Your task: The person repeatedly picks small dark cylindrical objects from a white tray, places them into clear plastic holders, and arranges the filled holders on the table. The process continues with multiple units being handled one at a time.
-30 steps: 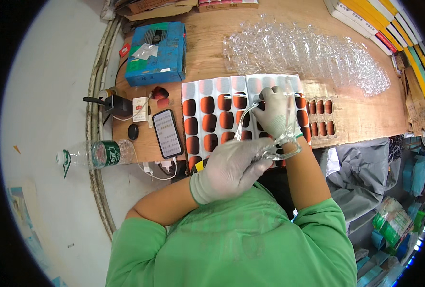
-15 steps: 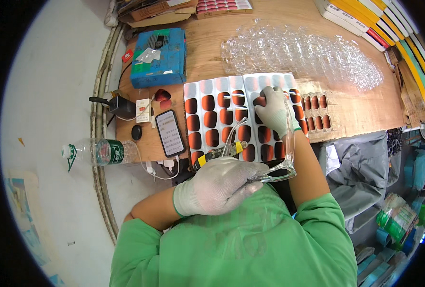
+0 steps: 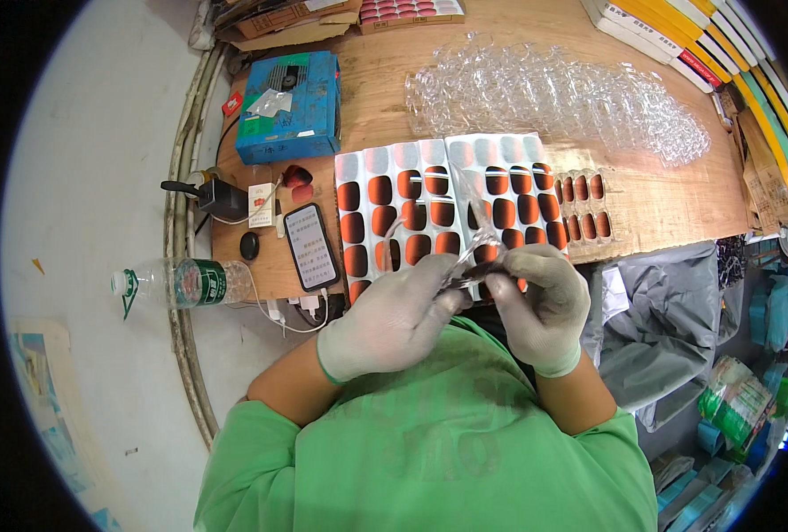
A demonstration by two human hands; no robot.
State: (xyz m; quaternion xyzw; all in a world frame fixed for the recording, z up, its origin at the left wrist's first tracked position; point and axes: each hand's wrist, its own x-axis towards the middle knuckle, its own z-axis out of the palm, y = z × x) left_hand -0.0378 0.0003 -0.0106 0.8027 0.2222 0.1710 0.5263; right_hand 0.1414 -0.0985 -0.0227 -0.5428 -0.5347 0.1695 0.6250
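The left hand [image 3: 389, 321] grips a clear eyeglass frame [image 3: 484, 238] over the near part of the white lens tray [image 3: 364, 197] on the tabletop [image 3: 678, 208]; the right hand [image 3: 546, 306] pinches a dark lens [image 3: 481, 272] beside it.

Wooden table [image 3: 669, 213]: lens trays [image 3: 364, 204], clear eyeglass frames [image 3: 553, 102] (heaped beyond trays), blue box [image 3: 312, 111], phone [image 3: 310, 246].

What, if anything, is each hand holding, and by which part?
Left hand: a clear eyeglass frame, by its front. Right hand: apparently a dark lens, pinched between thumb and fingers; which edge cannot be told.
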